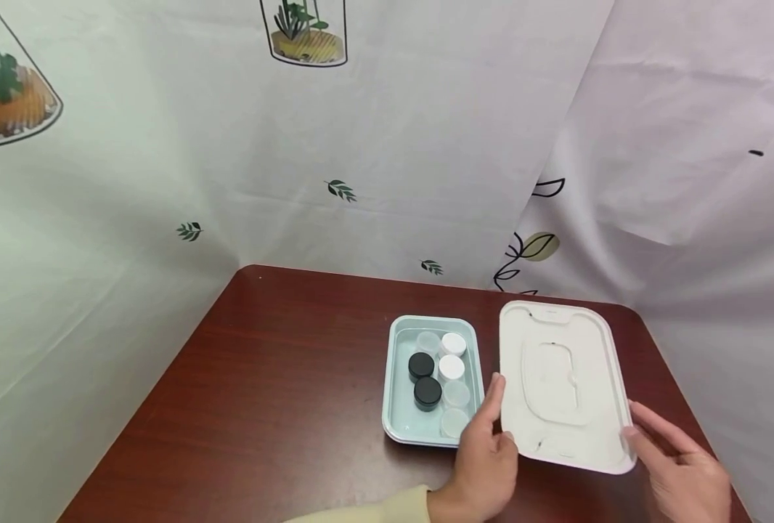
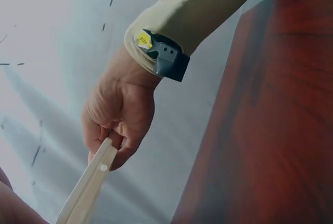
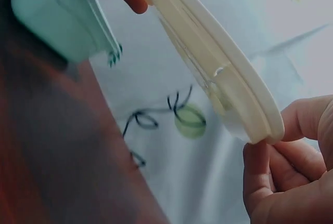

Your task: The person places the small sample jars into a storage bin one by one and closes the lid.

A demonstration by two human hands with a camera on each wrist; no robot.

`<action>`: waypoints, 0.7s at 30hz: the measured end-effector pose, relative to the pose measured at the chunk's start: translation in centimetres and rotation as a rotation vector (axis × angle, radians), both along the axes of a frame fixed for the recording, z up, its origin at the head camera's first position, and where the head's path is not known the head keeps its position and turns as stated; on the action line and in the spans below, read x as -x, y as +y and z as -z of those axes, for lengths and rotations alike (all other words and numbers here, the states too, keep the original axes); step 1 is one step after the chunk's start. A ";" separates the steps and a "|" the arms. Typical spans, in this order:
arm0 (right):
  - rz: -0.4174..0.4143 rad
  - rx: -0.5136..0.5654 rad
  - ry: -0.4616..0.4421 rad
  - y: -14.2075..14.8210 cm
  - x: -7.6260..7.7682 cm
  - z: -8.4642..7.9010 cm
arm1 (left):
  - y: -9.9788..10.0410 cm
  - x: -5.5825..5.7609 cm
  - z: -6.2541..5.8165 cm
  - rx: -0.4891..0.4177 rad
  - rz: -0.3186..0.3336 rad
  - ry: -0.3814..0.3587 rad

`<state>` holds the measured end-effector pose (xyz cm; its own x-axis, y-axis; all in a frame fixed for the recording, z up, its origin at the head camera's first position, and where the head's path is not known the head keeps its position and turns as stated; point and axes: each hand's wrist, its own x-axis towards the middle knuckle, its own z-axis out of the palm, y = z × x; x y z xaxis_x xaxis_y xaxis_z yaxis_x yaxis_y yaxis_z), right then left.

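Observation:
A white plastic lid [image 1: 511,407] with a moulded recessed panel is held raised and tilted above the table's right side. My left hand [image 1: 481,465] grips its left edge. At the lower right corner, my right hand [image 1: 687,472] pinches the rim between thumb and fingers; the right wrist view shows this hand [image 3: 296,167] on the lid's edge [image 3: 244,89]. Left of the lid stands a light blue box [image 1: 396,428]. Inside sit small round jars: two with black caps [image 1: 428,392], two with white caps [image 1: 452,367] and several translucent ones [image 1: 455,394].
The dark red-brown table [image 1: 282,392] extends left of the box. White printed fabric [image 1: 413,152] hangs behind the table and along both sides. A dark device [image 2: 169,57] is strapped at a cream sleeve's cuff [image 2: 138,37].

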<state>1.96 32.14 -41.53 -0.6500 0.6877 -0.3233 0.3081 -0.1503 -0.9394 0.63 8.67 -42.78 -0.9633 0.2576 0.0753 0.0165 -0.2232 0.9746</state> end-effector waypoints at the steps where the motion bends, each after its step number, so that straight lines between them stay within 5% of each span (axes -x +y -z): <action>1: -0.010 -0.023 0.033 -0.6 0.3 -0.3 | -0.6 0.1 -0.1 -0.019 0.001 0.007; 7: -0.117 -0.104 0.169 -3.3 3.0 -2.3 | -3.3 0.3 -0.8 -0.049 -0.014 -0.004; 14: -0.293 -0.217 0.196 -4.8 7.0 -4.5 | -5.9 0.7 -1.3 -0.139 0.009 0.015; 21: -0.462 -0.329 0.249 -6.2 10.0 -5.8 | -7.8 1.4 -1.3 -0.056 -0.064 0.104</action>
